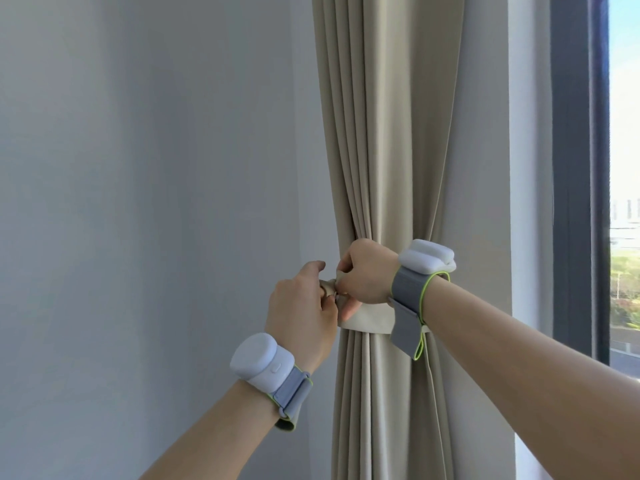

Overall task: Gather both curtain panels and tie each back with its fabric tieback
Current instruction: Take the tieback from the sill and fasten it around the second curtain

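Note:
A beige curtain panel (388, 140) hangs gathered into tight folds in the room's corner. A paler fabric tieback (369, 320) wraps around its waist. My left hand (301, 310) and my right hand (367, 271) meet at the curtain's left edge, both pinching the tieback's ends, where a small loop of fabric shows between the fingers. Each wrist wears a white device on a grey strap. The tieback's far end and any wall hook are hidden by my hands. No second panel is in view.
A plain pale wall (145, 202) fills the left half. Right of the curtain stand a white wall strip and a dark window frame (578, 168), with bright daylight and greenery outside.

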`<state>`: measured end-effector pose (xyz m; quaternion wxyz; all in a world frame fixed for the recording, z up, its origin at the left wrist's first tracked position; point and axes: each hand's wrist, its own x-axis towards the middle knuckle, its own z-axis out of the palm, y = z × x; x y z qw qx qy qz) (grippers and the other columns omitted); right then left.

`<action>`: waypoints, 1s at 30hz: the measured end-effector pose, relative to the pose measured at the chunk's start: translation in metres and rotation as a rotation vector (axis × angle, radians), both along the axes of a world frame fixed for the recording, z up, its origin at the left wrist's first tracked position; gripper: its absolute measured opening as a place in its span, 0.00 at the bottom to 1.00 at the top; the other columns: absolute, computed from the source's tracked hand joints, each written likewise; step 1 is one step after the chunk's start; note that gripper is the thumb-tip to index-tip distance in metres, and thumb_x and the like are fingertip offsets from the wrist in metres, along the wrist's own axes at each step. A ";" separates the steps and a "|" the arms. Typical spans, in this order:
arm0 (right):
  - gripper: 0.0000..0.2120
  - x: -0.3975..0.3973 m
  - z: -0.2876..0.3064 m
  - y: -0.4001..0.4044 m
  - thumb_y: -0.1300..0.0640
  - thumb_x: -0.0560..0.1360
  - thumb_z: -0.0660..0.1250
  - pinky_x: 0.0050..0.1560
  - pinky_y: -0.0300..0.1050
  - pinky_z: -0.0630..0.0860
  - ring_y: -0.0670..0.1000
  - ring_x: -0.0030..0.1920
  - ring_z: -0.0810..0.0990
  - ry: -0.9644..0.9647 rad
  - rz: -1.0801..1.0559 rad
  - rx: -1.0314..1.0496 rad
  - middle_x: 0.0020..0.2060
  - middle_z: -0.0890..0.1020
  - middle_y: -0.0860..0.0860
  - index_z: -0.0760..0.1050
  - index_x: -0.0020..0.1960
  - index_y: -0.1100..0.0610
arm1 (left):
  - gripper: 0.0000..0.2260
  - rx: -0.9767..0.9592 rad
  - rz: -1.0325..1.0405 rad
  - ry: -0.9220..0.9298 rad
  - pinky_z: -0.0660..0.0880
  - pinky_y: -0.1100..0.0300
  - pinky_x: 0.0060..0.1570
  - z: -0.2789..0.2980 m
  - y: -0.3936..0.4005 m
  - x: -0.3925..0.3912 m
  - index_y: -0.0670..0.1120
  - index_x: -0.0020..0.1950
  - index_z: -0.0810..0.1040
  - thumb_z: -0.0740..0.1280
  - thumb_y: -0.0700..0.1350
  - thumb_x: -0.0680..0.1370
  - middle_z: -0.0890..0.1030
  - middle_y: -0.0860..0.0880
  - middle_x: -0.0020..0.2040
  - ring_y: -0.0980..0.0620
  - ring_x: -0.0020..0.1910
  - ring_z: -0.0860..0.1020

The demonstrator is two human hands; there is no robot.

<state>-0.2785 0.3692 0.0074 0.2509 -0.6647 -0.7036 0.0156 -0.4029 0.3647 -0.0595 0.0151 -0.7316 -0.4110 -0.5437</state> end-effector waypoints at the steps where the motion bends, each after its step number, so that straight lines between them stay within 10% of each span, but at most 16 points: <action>1: 0.09 -0.002 0.000 0.001 0.57 0.67 0.74 0.37 0.45 0.76 0.52 0.35 0.73 -0.001 -0.004 0.005 0.32 0.77 0.51 0.82 0.42 0.63 | 0.21 0.005 0.003 0.000 0.78 0.50 0.50 0.000 0.001 -0.001 0.44 0.69 0.74 0.64 0.37 0.76 0.85 0.49 0.37 0.46 0.44 0.83; 24: 0.14 -0.019 -0.001 0.001 0.57 0.79 0.64 0.57 0.48 0.79 0.55 0.54 0.80 0.031 -0.050 0.131 0.57 0.78 0.54 0.73 0.64 0.58 | 0.21 -0.033 -0.099 -0.071 0.78 0.52 0.49 0.005 0.009 -0.007 0.47 0.68 0.72 0.62 0.37 0.75 0.84 0.51 0.36 0.49 0.45 0.81; 30: 0.15 -0.020 -0.004 -0.020 0.47 0.79 0.60 0.47 0.54 0.82 0.59 0.38 0.85 -0.050 0.042 0.089 0.50 0.80 0.56 0.67 0.58 0.57 | 0.24 -0.052 -0.178 -0.118 0.76 0.64 0.41 0.003 0.011 -0.009 0.47 0.70 0.70 0.61 0.37 0.74 0.83 0.51 0.31 0.55 0.36 0.80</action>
